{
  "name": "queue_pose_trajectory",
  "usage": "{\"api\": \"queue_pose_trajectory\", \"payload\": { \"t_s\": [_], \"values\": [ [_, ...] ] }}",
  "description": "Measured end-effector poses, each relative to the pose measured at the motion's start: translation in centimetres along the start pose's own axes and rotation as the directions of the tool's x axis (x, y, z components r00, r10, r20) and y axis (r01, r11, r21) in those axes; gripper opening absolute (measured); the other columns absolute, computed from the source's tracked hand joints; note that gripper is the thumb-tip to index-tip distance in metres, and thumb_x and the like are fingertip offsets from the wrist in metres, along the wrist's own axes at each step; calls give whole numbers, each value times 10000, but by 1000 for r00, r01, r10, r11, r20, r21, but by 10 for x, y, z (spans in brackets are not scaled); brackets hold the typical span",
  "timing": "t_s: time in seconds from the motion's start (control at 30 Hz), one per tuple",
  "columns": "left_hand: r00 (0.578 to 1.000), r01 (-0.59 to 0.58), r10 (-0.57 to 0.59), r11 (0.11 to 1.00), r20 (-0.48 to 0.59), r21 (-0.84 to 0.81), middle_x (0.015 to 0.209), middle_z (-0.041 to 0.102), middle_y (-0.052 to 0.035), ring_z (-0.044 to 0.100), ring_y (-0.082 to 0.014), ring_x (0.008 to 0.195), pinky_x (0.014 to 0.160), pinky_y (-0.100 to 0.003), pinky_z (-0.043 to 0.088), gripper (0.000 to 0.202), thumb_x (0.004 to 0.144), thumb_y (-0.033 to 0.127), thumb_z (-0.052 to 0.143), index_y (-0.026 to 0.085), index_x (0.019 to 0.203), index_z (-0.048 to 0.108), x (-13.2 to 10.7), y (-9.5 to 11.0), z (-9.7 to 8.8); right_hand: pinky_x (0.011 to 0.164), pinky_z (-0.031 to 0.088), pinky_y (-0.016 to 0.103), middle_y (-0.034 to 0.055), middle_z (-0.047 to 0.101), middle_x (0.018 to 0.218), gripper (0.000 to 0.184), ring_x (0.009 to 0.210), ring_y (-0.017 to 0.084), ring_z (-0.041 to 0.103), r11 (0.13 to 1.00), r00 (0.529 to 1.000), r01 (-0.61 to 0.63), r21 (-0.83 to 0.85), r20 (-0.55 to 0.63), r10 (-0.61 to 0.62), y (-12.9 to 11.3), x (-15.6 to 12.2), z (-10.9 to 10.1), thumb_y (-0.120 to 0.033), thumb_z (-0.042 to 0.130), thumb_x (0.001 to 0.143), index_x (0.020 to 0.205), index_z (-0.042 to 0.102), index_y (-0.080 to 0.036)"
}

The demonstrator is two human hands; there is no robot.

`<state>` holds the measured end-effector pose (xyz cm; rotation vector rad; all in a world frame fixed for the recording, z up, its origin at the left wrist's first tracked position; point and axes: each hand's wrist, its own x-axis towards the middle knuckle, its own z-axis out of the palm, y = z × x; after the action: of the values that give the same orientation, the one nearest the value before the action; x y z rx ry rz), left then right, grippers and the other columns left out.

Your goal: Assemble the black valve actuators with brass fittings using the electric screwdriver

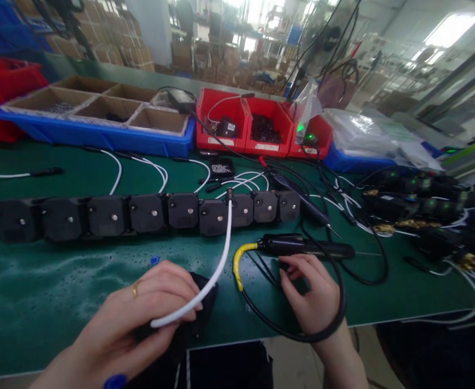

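Observation:
My left hand (152, 308) is closed around a dark, boxy unit (207, 300) at the table's front edge, most of it hidden by my fingers. A white cable (221, 259) arcs over that hand, with a black connector at its upper end. My right hand (312, 294) pinches a small black piece (285, 266), too covered to identify. Just above it lies a black pen-shaped electric screwdriver (306, 246) with a yellow-wrapped cord (239, 265); the black cord loops across my right wrist. Behind both hands stands a row of black square housings (146, 213).
A second pen-shaped tool (302, 200) lies behind the row. Farther back are a blue divided tray (111, 132) and red bins (221, 143) with parts. Black units with brass fittings and white cables (419, 205) crowd the right side. A small blue cap (155, 260) lies near my left hand.

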<state>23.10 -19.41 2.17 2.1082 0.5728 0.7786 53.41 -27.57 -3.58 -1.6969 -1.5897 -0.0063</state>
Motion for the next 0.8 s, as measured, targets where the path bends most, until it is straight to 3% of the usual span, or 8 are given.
{"api": "queue_pose_trajectory", "payload": {
  "t_s": [0.13,0.37,0.47,0.6,0.73,0.8],
  "values": [
    [997,78,-79,995,13,69,1052,783,31,751,-202,966,845,-302,625,480,890,89,592,414,1240,635,3,4,0,590,570,273,67,671,898,154,664,141,616,999,998,-51,2,-31,51,6,-6,-1,-165,601,901,970,739,-170],
    [959,219,-192,969,-208,118,1146,740,37,725,-214,1030,914,-307,621,349,924,370,668,473,1256,644,-4,-1,25,579,574,264,51,661,847,105,647,139,620,993,992,-116,11,-48,117,7,-15,-5,-218,657,921,982,734,-178],
    [954,256,-226,956,-197,144,1332,689,27,679,-303,1204,1031,-421,597,602,811,538,774,504,1375,567,-18,-18,21,610,588,263,53,670,865,96,682,142,645,989,989,-143,29,-22,144,5,-19,-8,-208,668,929,994,734,-183],
    [951,299,-282,943,-124,146,1478,623,1,612,-442,1306,1095,-598,536,921,643,558,854,474,1479,479,-36,-40,9,643,599,256,62,677,948,135,732,138,660,984,987,-162,78,1,162,1,-23,-9,-189,636,942,1034,735,-197],
    [914,390,-382,920,-133,35,1489,614,-41,552,-470,1366,1156,-708,409,857,665,538,816,474,1465,518,-43,-40,13,629,603,243,63,686,927,118,724,138,675,984,987,-160,72,-4,161,0,-22,-11,-193,642,943,1030,722,-181],
    [914,385,-377,923,-149,26,1484,612,-76,551,-482,1357,1157,-728,389,871,651,545,817,454,1467,529,-44,-37,18,606,596,229,51,683,878,93,704,134,679,986,986,-161,41,-33,162,0,-23,-12,-210,653,954,1024,702,-173]
  ]
}}
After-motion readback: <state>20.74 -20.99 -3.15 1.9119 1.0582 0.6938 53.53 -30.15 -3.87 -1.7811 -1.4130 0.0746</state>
